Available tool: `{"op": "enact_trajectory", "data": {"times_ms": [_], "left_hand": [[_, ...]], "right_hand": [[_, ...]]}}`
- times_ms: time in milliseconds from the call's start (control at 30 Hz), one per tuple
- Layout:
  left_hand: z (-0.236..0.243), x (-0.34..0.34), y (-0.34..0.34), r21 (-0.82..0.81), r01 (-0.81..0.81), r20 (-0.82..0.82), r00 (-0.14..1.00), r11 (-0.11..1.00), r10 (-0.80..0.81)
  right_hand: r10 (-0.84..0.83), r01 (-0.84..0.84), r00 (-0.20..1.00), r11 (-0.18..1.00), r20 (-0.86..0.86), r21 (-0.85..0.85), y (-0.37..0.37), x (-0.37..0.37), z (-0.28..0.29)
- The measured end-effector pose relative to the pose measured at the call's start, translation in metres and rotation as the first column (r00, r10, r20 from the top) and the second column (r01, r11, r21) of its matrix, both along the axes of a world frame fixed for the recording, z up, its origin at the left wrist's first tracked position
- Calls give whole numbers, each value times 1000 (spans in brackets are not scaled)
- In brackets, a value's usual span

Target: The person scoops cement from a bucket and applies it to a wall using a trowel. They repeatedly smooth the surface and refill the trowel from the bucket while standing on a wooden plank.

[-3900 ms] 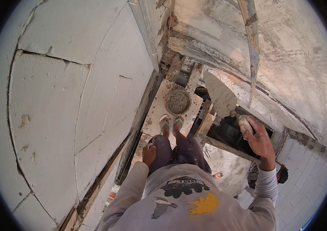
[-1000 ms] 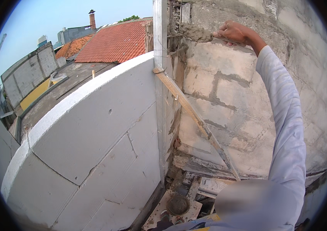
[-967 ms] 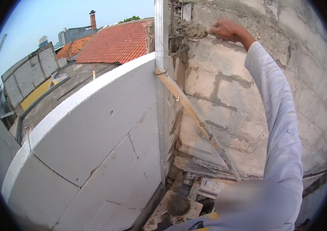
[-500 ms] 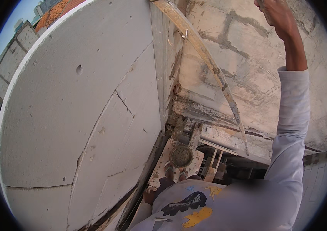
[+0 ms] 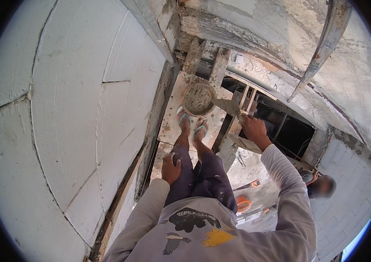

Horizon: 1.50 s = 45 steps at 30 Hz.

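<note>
My right hand (image 5: 255,131) is closed round the handle of a trowel (image 5: 228,106). The trowel's pointed blade, smeared with mortar, reaches left to the rim of a round bucket. Grey wet mortar (image 5: 199,99) lies in this bucket, which stands on a spattered board platform (image 5: 169,120) in front of my feet. My left hand (image 5: 171,169) rests on my left thigh with its thumb apart, holding nothing; its other fingers are partly hidden.
A pale block wall (image 5: 76,100) rises close on my left. A long, dirty bar (image 5: 325,43) slants before the right wall. Beside the platform is a dark opening (image 5: 292,135). Farther down are a saw (image 5: 253,184), an orange bucket (image 5: 243,204) and another person (image 5: 314,181).
My right hand has come down from high at the wall to beside the mortar bucket, and the trowel now shows. The view has tilted downward; my left hand is now fully seen on my thigh.
</note>
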<state>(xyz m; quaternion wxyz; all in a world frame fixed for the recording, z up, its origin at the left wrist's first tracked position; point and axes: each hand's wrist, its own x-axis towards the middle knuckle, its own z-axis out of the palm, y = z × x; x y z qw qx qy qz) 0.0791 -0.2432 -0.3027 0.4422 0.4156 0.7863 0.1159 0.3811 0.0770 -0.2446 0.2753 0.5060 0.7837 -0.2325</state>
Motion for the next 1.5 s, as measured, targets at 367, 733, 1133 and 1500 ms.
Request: {"op": "enact_trajectory", "data": {"times_ms": [367,733,1133,1500], "left_hand": [[-53,29,7,-224,107,-131,982,969,-139],[-60,20,6,-244,83,-109,988,966,-112],[-60,12,6,-214,104,-135,982,971,-135],[-38,13,36,1,155,-235,960,988,-151]], "right_hand": [[398,-400,916,901,50,167,49,-79,-402],[-144,101,972,969,-186,-224,-24,-37,-462],[-292,187,877,939,-382,-289,-9,16,-424],[-183,85,891,966,-416,-244,32,51,-105]]}}
